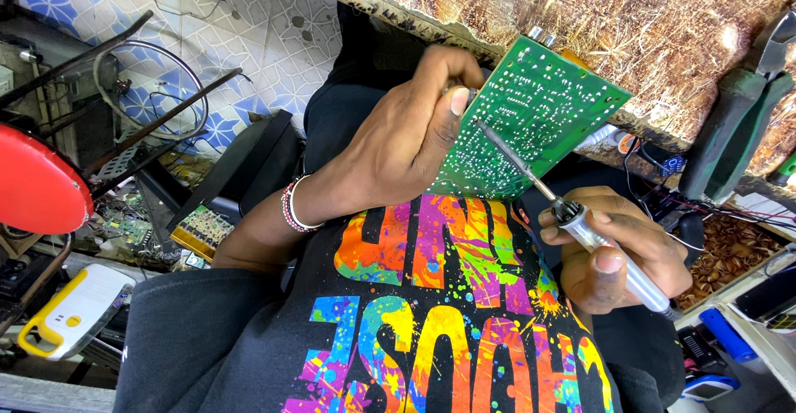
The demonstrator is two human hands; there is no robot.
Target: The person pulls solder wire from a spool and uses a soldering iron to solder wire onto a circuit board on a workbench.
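Note:
My left hand [398, 139] grips a green circuit board [531, 114] by its left edge and holds it tilted above my lap, solder side facing me. A beaded bracelet [290, 204] sits on that wrist. My right hand [618, 255] is closed around the clear handle of a soldering iron [580, 226]. The iron's thin metal tip reaches up and left and touches the board near my left thumb. Below both hands is my black shirt [439, 313] with colourful splashed lettering.
Green-handled pliers [738, 123] lie on the brown patterned worktop [663, 15] at right, with wires and small blue parts beside them. At left are a red round object [37, 181], a white and yellow device [70, 309] and another circuit board [201, 229] on the tiled floor [249, 31].

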